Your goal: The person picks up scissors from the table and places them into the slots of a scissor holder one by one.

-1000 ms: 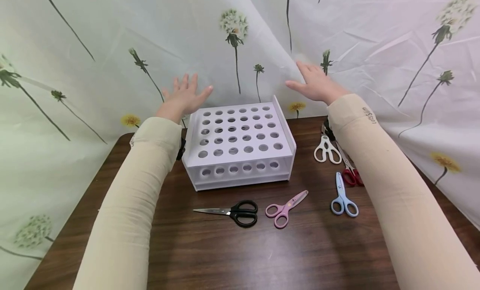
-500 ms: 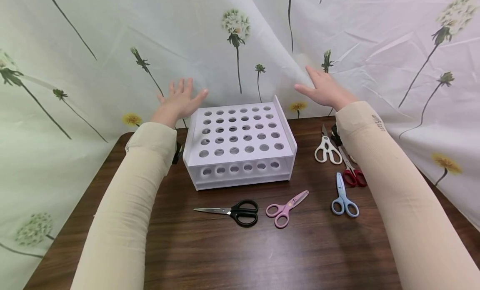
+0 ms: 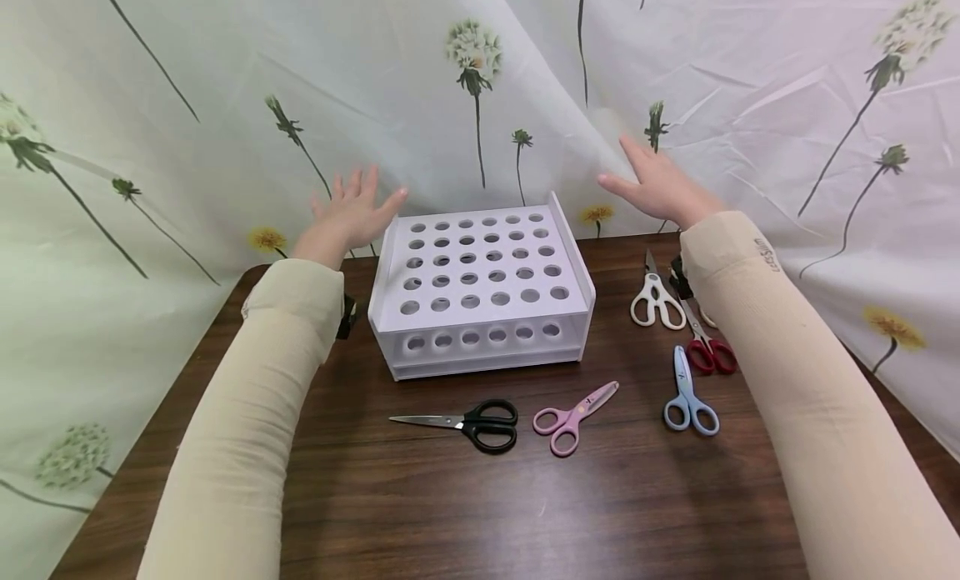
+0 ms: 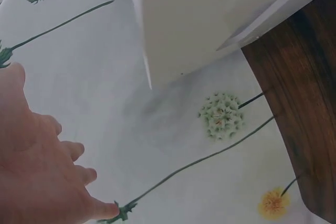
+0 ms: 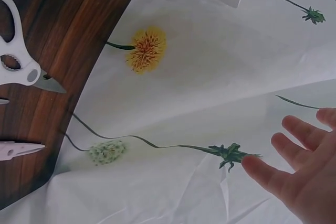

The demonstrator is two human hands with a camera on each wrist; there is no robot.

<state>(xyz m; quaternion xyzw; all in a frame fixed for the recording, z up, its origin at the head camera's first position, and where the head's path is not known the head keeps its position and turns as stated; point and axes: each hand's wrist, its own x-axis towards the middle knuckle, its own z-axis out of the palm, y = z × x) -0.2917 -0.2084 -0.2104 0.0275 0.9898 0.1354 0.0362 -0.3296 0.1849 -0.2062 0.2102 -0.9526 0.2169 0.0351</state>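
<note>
Both hands are raised near the back of the table with fingers spread, holding nothing. My left hand (image 3: 347, 217) is beside the back left corner of a white rack (image 3: 480, 313) with rows of round holes. In the left wrist view, the rack's side panel (image 4: 194, 30) is above the left hand (image 4: 42, 166), apart from it. My right hand (image 3: 663, 184) hovers to the right of the rack, over the back edge, above white-handled scissors (image 3: 656, 301). In the right wrist view, the right hand (image 5: 304, 166) has straight fingers before the flowered cloth.
Black-handled scissors (image 3: 487, 426) and pink scissors (image 3: 573, 417) lie in front of the rack. Blue scissors (image 3: 686, 397) and red-handled scissors (image 3: 708, 351) lie at the right, the right sleeve partly covering that area. A flowered cloth (image 3: 405, 72) hangs behind the brown table (image 3: 450, 513).
The left hand has drifted left and slightly down, the right hand right and slightly down, so they are farther apart. The rack and scissors have stayed in place.
</note>
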